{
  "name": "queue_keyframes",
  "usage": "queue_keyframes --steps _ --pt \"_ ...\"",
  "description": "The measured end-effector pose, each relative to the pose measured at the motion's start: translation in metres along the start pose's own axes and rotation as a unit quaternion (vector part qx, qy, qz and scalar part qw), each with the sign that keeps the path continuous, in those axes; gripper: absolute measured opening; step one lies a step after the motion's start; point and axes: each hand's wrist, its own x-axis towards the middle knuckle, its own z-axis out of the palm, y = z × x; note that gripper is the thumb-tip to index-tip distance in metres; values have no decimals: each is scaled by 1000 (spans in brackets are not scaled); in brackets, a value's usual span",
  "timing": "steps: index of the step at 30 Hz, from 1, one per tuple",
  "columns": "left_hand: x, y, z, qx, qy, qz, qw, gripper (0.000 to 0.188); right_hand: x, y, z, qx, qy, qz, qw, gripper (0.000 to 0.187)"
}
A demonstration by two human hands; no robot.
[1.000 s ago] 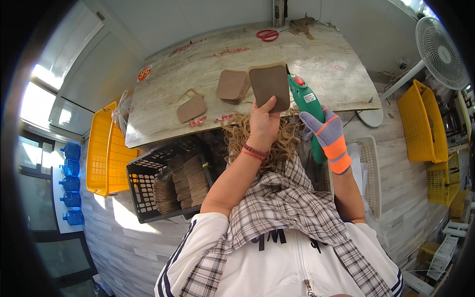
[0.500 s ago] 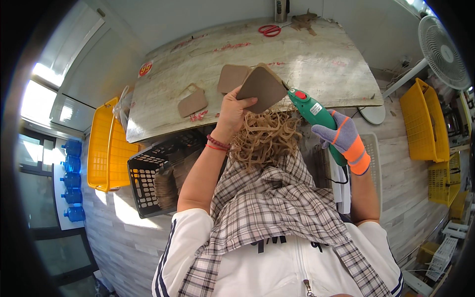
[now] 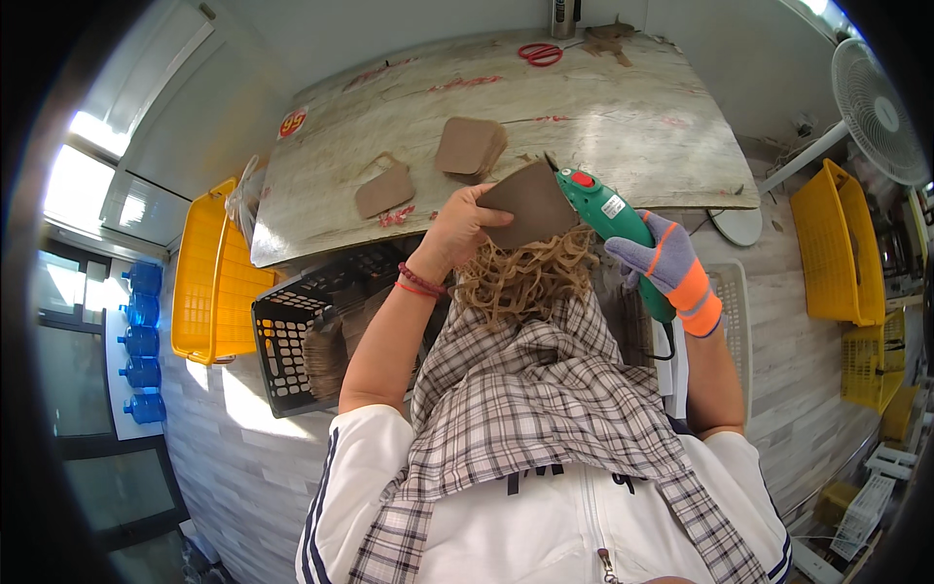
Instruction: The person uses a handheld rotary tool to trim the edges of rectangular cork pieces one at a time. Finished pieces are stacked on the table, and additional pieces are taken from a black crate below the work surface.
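Observation:
My bare left hand [image 3: 455, 229] pinches a brown flat pad [image 3: 535, 202] with rounded corners, thumb on top, just past the table's near edge. My gloved right hand [image 3: 669, 268] is wrapped round a green electric cutter [image 3: 605, 206] with a red button. The cutter's dark tip lies against the pad's right edge; the exact contact is too small to make out. Below the pad, a heap of curly brown trimmings [image 3: 525, 280] rests on my checked apron. A stack of similar pads [image 3: 470, 146] sits on the table, with another brown pad [image 3: 385, 192] to its left.
Red-handled scissors [image 3: 540, 54] lie at the back of the worn table [image 3: 623, 117]. By my left arm stands a black crate [image 3: 282, 360] with brown pieces, beside a yellow basket [image 3: 209, 311]. A pale basket [image 3: 732, 321] is at right, near a white fan [image 3: 876, 112].
The pad in my left hand has turned and tipped lower, and the cutter's tip has shifted slightly left with it. The stack on the table shows more fully now.

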Motion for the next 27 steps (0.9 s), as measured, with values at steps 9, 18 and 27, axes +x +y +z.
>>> queue_keyframes --steps 9,18,27 --pt "-7 25 -24 163 56 119 978 20 -7 2 -8 9 -68 36 997 37" --pt "-8 23 -25 133 39 87 986 16 -4 6 4 -9 -119 12 993 37" --pt "-7 9 -12 179 -7 12 984 19 10 7 21 -68 -105 -34 992 42"
